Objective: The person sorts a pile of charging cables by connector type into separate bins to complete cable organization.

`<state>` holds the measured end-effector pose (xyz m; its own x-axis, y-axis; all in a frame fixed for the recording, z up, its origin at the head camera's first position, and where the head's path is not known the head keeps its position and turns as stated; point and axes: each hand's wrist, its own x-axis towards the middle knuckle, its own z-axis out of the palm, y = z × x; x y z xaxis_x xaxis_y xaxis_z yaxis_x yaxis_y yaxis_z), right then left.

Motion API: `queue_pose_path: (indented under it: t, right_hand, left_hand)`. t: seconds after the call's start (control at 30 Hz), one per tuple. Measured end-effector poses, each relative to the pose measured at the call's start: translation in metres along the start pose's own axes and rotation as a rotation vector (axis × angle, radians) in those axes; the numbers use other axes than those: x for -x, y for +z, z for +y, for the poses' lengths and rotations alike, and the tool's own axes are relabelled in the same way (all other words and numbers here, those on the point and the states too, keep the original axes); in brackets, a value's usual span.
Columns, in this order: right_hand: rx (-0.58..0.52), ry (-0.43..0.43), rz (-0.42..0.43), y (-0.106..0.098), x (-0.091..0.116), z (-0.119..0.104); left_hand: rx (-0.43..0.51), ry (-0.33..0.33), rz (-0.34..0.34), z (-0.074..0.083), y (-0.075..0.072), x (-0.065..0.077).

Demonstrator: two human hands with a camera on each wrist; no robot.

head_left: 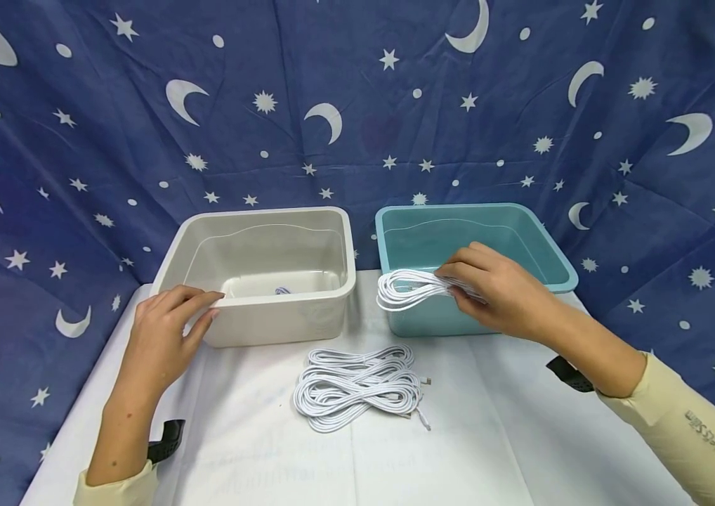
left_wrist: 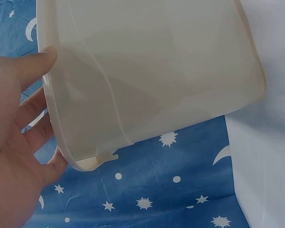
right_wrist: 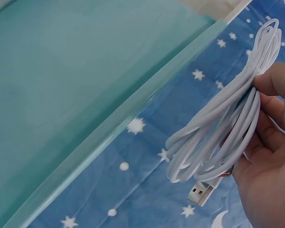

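Note:
My left hand (head_left: 164,337) holds the front left rim of a beige plastic bin (head_left: 281,320). In the left wrist view the thumb lies on one side of the bin's wall and the fingers on the other. My right hand (head_left: 499,292) pinches a coiled white USB cable (head_left: 404,289) in front of a teal bin (head_left: 442,316), overlapping its front rim in the head view. The right wrist view shows the loops gathered between thumb and fingers, with a metal USB plug (right_wrist: 199,192) hanging below. Nearer me, more coiled white cables (head_left: 357,386) lie on the white tablecloth.
Both bins stand side by side at the back of the table (head_left: 433,464), a narrow gap between them. A small bluish thing (head_left: 281,290) shows inside the beige bin. Behind them hangs a blue curtain (head_left: 370,91) with moons and stars.

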<state>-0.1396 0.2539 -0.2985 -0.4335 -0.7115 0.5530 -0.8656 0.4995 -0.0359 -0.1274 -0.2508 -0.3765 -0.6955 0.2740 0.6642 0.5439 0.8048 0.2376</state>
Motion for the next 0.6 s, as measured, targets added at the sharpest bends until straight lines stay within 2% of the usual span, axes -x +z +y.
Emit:
queue_pose_path:
  t: [0.2,0.6]
  right_hand:
    - [0.017,0.006,-0.006,-0.003,-0.001,0.018]
    - [0.054,0.126,-0.074,-0.002,0.002,0.050]
  left_hand:
    - [0.002,-0.002,-0.002,0.000,0.000,0.000]
    - [0.001,-0.011,-0.006,0.001,0.000,0.000]
